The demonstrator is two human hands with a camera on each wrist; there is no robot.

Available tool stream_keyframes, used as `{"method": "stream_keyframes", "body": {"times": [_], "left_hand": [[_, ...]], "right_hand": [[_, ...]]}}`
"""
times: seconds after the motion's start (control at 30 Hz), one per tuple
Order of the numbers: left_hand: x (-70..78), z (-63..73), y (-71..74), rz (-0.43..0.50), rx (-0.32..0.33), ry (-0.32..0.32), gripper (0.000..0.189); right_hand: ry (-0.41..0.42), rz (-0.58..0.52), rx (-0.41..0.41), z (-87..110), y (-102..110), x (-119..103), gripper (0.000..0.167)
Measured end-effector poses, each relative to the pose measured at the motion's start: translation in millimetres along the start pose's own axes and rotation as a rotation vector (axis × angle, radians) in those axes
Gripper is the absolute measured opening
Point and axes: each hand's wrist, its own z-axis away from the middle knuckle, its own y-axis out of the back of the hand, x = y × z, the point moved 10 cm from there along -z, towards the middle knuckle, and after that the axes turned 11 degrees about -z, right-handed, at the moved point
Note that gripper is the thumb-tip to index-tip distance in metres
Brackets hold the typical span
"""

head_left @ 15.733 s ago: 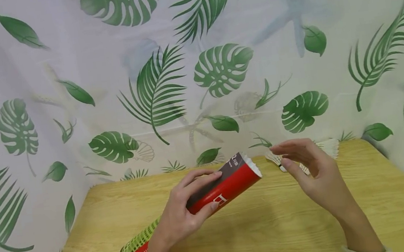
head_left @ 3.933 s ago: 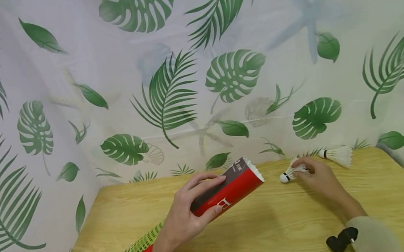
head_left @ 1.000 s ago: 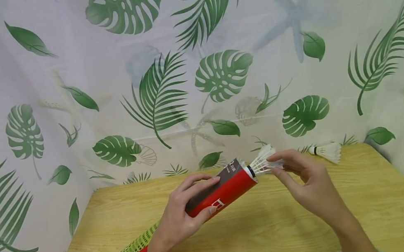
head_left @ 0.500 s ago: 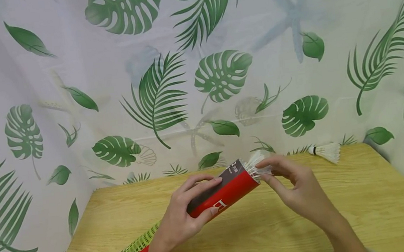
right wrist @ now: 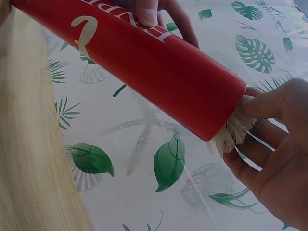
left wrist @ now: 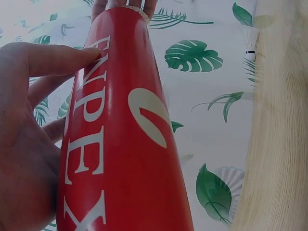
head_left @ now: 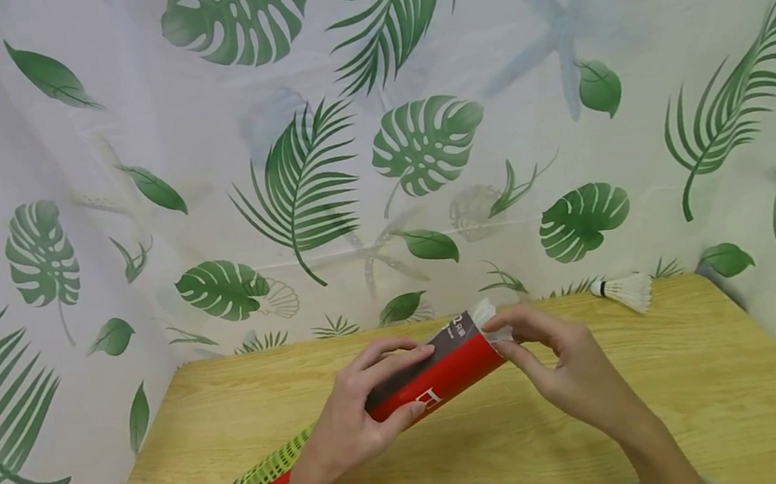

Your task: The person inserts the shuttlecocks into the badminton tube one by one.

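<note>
My left hand (head_left: 354, 417) grips a red, dark grey and green shuttlecock tube (head_left: 456, 372) round its middle. The tube slants up to the right, its lower end close over the table. At the raised mouth, my right hand (head_left: 571, 369) holds a white feather shuttlecock (head_left: 483, 313) by the skirt between thumb and fingers. Only the feather ends stick out; the cork and most of the skirt are hidden inside the tube. In the right wrist view, feathers (right wrist: 232, 135) show between the rim and the fingertips.
A second shuttlecock (head_left: 627, 293) with a black band lies at the back right of the wooden table (head_left: 722, 395). Behind the table hangs a white cloth (head_left: 350, 158) printed with green leaves.
Earlier the right hand took one shuttlecock from the table and carried it left to the tube. Over the last second it slid cork first into the mouth, down to its feather ends.
</note>
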Motion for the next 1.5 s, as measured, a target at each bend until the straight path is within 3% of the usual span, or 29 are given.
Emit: {"method": "stream_keyframes", "body": {"times": [0.7, 1.23, 1.5], "left_hand": [[3.7, 0.9, -1.1, 0.0, 0.01, -0.035, 0.054], [7.0, 1.3, -6.1, 0.001, -0.001, -0.051, 0.053], [6.6, 1.0, -6.9, -0.005, 0.0, -0.047, 0.054]], "right_hand": [[-0.136, -0.272, -0.127, 4.4, -10.2, 19.8, 0.027], [-0.117, -0.313, -0.216, 7.2, -19.1, 17.0, 0.026], [-0.143, -0.314, -0.207, 8.9, -20.0, 19.6, 0.025]]}}
